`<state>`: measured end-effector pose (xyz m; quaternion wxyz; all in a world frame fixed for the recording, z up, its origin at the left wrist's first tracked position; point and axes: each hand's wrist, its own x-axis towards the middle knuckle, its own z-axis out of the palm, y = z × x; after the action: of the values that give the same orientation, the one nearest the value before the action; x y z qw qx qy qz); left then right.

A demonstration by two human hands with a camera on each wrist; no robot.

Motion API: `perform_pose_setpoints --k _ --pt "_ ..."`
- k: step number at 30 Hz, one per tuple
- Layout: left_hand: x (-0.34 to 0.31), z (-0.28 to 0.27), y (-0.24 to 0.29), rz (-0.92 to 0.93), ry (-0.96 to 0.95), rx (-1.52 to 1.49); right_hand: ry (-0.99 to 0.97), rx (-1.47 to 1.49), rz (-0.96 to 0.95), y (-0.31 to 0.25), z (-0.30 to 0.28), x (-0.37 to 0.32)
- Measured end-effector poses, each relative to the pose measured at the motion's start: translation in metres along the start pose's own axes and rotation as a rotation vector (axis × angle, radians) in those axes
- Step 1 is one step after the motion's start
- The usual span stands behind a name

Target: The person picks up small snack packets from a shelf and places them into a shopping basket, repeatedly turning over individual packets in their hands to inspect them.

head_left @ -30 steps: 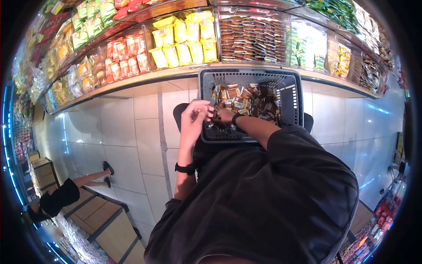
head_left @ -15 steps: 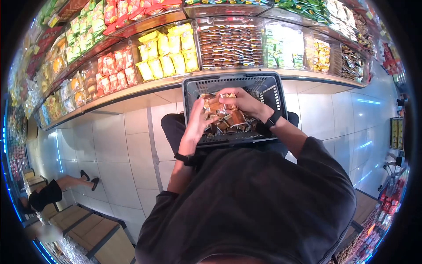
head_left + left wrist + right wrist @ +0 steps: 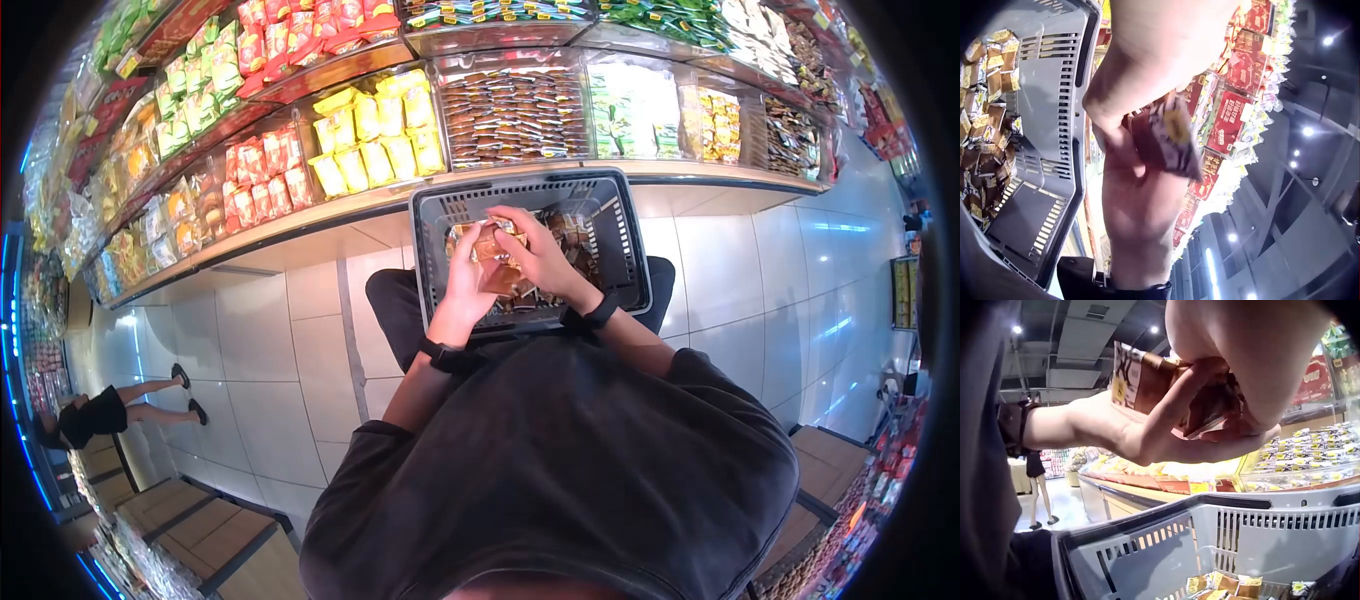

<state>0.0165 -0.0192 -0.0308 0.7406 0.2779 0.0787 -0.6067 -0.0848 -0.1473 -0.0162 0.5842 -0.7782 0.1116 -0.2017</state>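
Both hands meet above a grey plastic shopping basket [image 3: 425,285]. Between them are small brown snack packets [image 3: 490,245] with printed wrappers. My left hand [image 3: 468,285] cups the packets from the left, its thumb over one in the right wrist view. From the right, my right hand [image 3: 550,265] curls its fingers over the same bunch. One packet [image 3: 1169,134] juts out between the hands in the left wrist view. The right wrist view shows a packet [image 3: 1141,381] beside the left thumb. More brown packets [image 3: 575,245] lie loose in the basket. The hands partly hide the bunch.
A shelf edge [image 3: 380,200] runs just beyond the basket. Its bins hold yellow bags [image 3: 375,135], stacked brown packets [image 3: 515,115] and green packets [image 3: 625,110]. A person in dark clothes [image 3: 95,415] is off to the left on the tiled floor [image 3: 255,415].
My right hand has come up from among the packets in the basket to meet the left. Both now hold packets closer together above it. The person at left has shifted stance.
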Motion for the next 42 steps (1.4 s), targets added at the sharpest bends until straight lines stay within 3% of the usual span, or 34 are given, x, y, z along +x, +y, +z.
perform_pose_setpoints --k 4,6,7,9,10,12,15,16,20,25,28,31,34,35,37,42 --pt "0.002 -0.004 -0.002 0.018 0.056 0.019 0.058 -0.213 -0.108 -0.012 0.000 -0.002" --pt "0.001 -0.004 -0.004 0.053 0.046 0.030 0.151 -0.713 -0.247 -0.013 -0.002 -0.004" --pt "0.000 -0.002 -0.005 0.097 0.049 0.101 0.149 -0.712 -0.249 -0.007 -0.003 -0.004" --pt "-0.002 0.003 -0.003 0.141 0.053 0.174 0.196 -0.384 -0.168 0.001 -0.003 -0.002" --pt "-0.004 0.009 -0.001 0.164 0.017 0.230 0.196 -0.384 -0.166 -0.002 -0.006 -0.003" --pt "-0.004 0.011 0.002 0.186 -0.025 0.287 0.268 -0.012 0.251 -0.011 -0.018 -0.003" --pt "-0.006 0.006 0.006 0.239 -0.028 0.393 0.350 0.482 0.290 -0.025 -0.030 0.003" --pt "-0.008 0.006 0.008 0.256 0.007 0.486 0.331 0.525 0.401 -0.016 -0.038 0.004" --pt "-0.021 0.025 0.012 0.272 0.055 0.596 0.207 0.703 0.503 -0.041 -0.044 0.004" --pt "-0.030 0.032 0.014 0.307 0.078 0.607 0.171 0.697 0.425 -0.053 -0.038 0.001" --pt "-0.039 0.042 0.020 0.242 -0.091 0.484 0.276 0.715 0.436 -0.055 -0.036 0.001" --pt "-0.037 0.039 0.021 0.225 -0.059 0.526 0.320 0.666 0.287 -0.060 -0.029 -0.002" --pt "-0.042 0.044 0.025 0.220 -0.056 0.450 0.182 -0.279 -0.435 -0.080 -0.035 -0.005" --pt "-0.042 0.045 0.025 0.224 -0.053 0.446 0.176 -0.277 -0.437 -0.080 -0.035 -0.006" --pt "-0.041 0.045 0.024 0.276 0.014 0.388 0.012 -0.452 -0.673 -0.081 -0.034 -0.010" --pt "-0.044 0.046 0.030 0.328 0.009 0.506 -0.074 -0.508 -0.671 -0.075 -0.037 -0.018"
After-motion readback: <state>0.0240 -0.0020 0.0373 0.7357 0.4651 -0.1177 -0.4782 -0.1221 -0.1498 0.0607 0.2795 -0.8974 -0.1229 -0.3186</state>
